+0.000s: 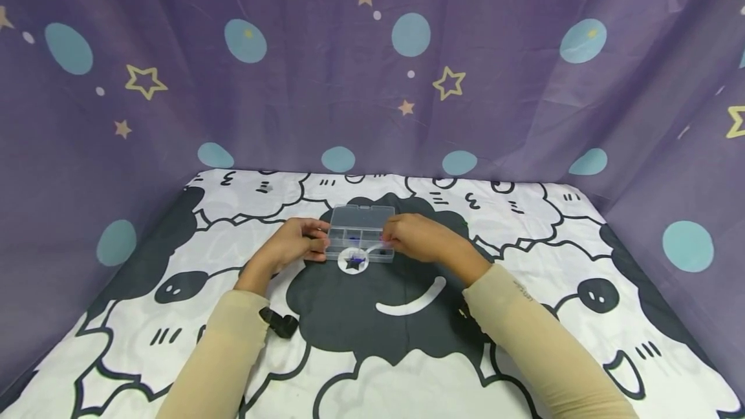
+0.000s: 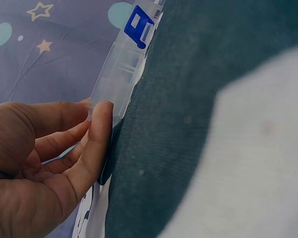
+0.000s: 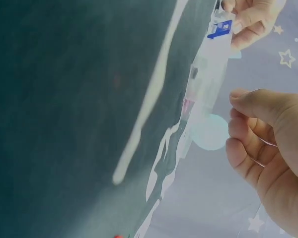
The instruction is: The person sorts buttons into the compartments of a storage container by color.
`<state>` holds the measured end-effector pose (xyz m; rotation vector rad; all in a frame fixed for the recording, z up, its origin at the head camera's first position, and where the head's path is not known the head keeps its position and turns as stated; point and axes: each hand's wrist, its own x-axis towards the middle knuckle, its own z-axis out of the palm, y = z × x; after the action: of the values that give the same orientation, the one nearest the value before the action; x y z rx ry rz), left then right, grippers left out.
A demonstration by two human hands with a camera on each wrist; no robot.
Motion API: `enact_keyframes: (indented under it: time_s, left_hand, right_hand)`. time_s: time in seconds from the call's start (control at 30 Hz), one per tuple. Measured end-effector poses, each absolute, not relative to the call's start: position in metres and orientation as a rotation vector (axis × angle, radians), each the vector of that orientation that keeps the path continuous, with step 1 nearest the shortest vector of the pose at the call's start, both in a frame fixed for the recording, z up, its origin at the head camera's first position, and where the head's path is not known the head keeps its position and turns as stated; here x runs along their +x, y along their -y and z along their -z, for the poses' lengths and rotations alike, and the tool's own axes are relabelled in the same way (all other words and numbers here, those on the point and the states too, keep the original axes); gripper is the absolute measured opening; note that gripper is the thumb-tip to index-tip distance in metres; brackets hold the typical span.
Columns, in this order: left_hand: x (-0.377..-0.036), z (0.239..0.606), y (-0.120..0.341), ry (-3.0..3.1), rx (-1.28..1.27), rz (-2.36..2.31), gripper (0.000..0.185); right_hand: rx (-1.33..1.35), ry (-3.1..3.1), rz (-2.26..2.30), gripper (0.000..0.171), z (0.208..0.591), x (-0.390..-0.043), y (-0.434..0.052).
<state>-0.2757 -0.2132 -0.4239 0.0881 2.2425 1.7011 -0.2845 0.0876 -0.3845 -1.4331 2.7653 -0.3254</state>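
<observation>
"Where do you have the clear box (image 2: pixel 114 77)?"

"It sits on the dark patch (image 1: pixel 349 315) of the printed cloth (image 1: pixel 407 380), between your hands. Its lid (image 1: pixel 362 217) stands raised at the back, and dividers split the tray."

"And how is your left hand (image 1: pixel 295 241) gripping?"

"You pinch the left end of the box, thumb on one side, fingers on the other."

"Your right hand (image 1: pixel 421 238)?"

"You have it at the right end, fingers curled and thumb tip near the index. Whether you have anything between those fingertips, I cannot tell."

"Anything in colour?"

"You have a blue piece (image 2: pixel 133 32) showing toward the left of the box's front, and something pink (image 3: pixel 187 107) toward the right."
</observation>
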Motion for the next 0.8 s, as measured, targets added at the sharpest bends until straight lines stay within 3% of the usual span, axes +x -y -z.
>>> enact_keyframes:
  time_s: [0.37, 0.8]
  left_hand:
    - [-0.276, 0.425, 0.212, -2.253, 0.061, -1.693, 0.047]
    - [-0.276, 0.425, 0.21, -2.261, 0.037, -1.686, 0.045]
  right_hand:
    - [-1.462, -2.808, 0.458, 0.012, 0.383, -0.29, -0.13]
    - [-1.293, -2.835, 0.596, 0.007, 0.391, -0.299, -0.192]
